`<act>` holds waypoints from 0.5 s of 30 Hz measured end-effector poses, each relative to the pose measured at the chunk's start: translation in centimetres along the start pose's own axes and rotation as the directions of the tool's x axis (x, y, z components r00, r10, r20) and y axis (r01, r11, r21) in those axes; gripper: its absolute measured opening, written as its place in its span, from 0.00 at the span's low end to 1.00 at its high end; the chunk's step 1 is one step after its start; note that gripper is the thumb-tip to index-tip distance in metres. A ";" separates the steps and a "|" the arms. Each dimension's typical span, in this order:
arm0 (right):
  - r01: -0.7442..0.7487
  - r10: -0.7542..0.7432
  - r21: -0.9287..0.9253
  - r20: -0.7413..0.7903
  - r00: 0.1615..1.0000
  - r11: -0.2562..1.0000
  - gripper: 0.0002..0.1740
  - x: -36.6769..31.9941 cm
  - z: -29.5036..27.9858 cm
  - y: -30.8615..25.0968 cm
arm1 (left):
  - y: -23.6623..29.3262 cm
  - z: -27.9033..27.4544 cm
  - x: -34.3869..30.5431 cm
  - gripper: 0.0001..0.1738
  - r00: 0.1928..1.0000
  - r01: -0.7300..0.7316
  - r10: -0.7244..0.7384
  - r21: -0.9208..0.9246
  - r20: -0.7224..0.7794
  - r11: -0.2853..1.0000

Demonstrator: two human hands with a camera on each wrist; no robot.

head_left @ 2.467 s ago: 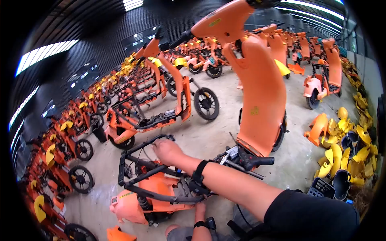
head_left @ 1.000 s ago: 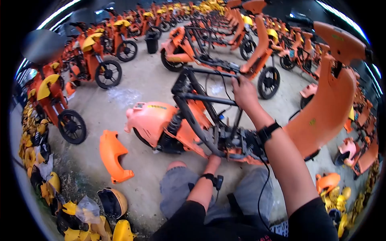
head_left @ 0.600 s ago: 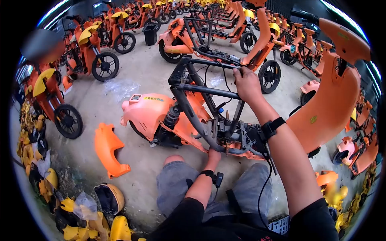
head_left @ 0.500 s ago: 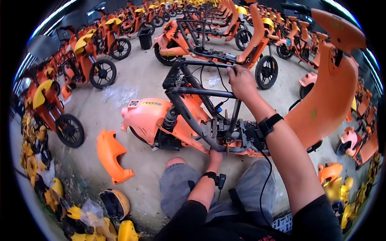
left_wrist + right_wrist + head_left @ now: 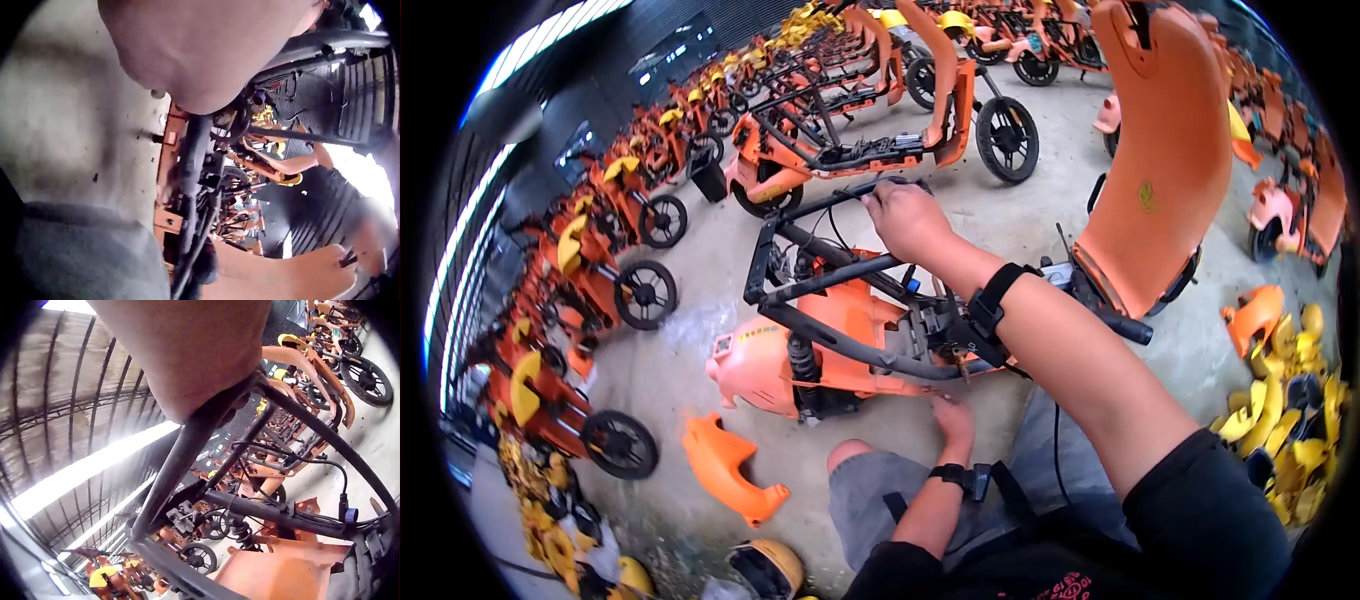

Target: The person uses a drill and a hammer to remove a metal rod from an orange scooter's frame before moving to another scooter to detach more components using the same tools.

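Observation:
A partly stripped orange electric scooter stands before me, its black tubular frame (image 5: 820, 340) bare above the pink-orange rear body (image 5: 750, 365). My right hand (image 5: 905, 215) grips the far upper tube of that frame, fingers curled over it. In the right wrist view the back of the right hand (image 5: 194, 350) covers the corner where the tubes meet. Low on the near side, my left hand (image 5: 953, 415) is at the lower edge of the orange body, beneath the near tube. Its fingers are mostly hidden, and the left wrist view shows only the back of the left hand (image 5: 200, 50).
A tall orange front panel (image 5: 1155, 170) rises at the scooter's right end. A loose orange cover (image 5: 725, 470) lies on the concrete floor. Yellow plastic parts (image 5: 1280, 410) are piled at right. Another stripped scooter (image 5: 850, 150) stands behind, with rows of scooters beyond. A black cable (image 5: 1057, 455) hangs by my leg.
The head view has swung about, lastly shifting the scene leftward and tilting it. My right hand stays on the upper tube; my left hand shows slightly more below the frame.

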State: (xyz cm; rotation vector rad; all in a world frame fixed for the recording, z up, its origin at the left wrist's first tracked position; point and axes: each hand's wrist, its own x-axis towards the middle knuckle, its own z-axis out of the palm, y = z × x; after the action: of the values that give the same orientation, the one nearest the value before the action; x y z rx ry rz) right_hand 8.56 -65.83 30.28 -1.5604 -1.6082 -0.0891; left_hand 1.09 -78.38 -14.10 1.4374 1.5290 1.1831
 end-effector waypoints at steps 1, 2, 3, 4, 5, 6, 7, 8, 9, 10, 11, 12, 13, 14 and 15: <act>0.021 -0.021 0.004 -0.015 1.000 1.000 0.18 -0.1 0.0 0.0 | -2.8 0.2 0.3 0.11 0.998 0.059 -0.053 -0.239 0.030 0.969; 0.006 -0.005 0.021 -0.022 1.000 1.000 0.18 -0.3 0.1 0.0 | -1.4 -1.2 0.0 0.11 0.998 0.056 -0.050 -0.217 0.032 0.975; 0.001 0.000 0.029 -0.012 1.000 1.000 0.18 -0.3 0.0 0.0 | 2.8 -2.6 -0.7 0.08 0.899 0.435 -0.349 -0.443 0.265 0.784; 0.000 0.000 0.034 0.004 1.000 0.999 0.18 -0.3 -0.1 0.0 | 6.3 -3.4 -1.3 0.07 0.669 0.741 -0.513 -0.529 0.537 0.413; -0.007 0.006 0.033 0.015 1.000 0.999 0.18 -0.3 -0.3 -0.1 | 7.8 -3.9 -1.5 0.07 0.667 0.743 -0.520 -0.530 0.534 0.409; -0.005 0.004 0.035 0.023 1.000 0.999 0.18 -0.3 -0.3 -0.1 | 8.8 -4.2 -1.5 0.10 0.674 0.738 -0.444 -0.559 0.590 0.377; 0.006 -0.006 0.025 0.018 1.000 1.000 0.18 -0.3 -0.3 -0.1 | 9.8 -4.6 -1.5 0.13 0.678 0.735 -0.362 -0.585 0.640 0.343; 0.017 -0.017 0.015 0.015 1.000 1.000 0.18 -0.3 -0.2 0.0 | 10.4 -4.7 -1.4 0.13 0.679 0.734 -0.365 -0.589 0.637 0.337; 0.008 -0.008 0.010 0.023 1.000 1.000 0.19 -0.3 0.0 0.0 | 11.0 -4.9 -1.3 0.15 0.693 0.711 -0.339 -0.525 0.636 0.468; 0.017 -0.018 0.009 0.031 0.999 1.000 0.19 -0.3 0.1 0.1 | 11.6 -5.0 -1.2 0.18 0.705 0.668 -0.309 -0.454 0.638 0.590; 0.025 -0.025 0.009 0.004 1.000 1.000 0.18 -0.3 0.3 0.1 | 11.1 -4.7 -1.1 0.18 0.710 0.668 -0.308 -0.465 0.634 0.581; 0.034 -0.034 0.010 -0.021 0.999 0.999 0.18 -0.3 0.4 0.1 | 10.6 -4.2 -0.9 0.20 0.733 0.633 -0.295 -0.456 0.613 0.626; 0.037 -0.037 -0.009 -0.036 0.999 0.999 0.19 -0.2 0.6 0.1 | 10.2 -3.7 -0.8 0.22 0.757 0.595 -0.280 -0.447 0.591 0.668; 0.052 -0.053 -0.012 -0.026 0.998 0.999 0.19 -0.2 0.5 -0.1 | 10.4 -3.4 -0.8 0.22 0.762 0.594 -0.278 -0.462 0.585 0.658; 0.039 -0.040 -0.038 -0.011 0.999 0.998 0.19 -0.1 0.4 -0.2 | 10.6 -3.0 -0.9 0.22 0.794 0.536 -0.249 -0.444 0.555 0.718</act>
State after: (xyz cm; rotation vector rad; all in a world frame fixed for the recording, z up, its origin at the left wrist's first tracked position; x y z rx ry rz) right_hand 8.13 -65.70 30.11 -1.5545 -1.6374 -0.1504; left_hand 1.88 -80.14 -3.24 0.8108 0.9448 0.8425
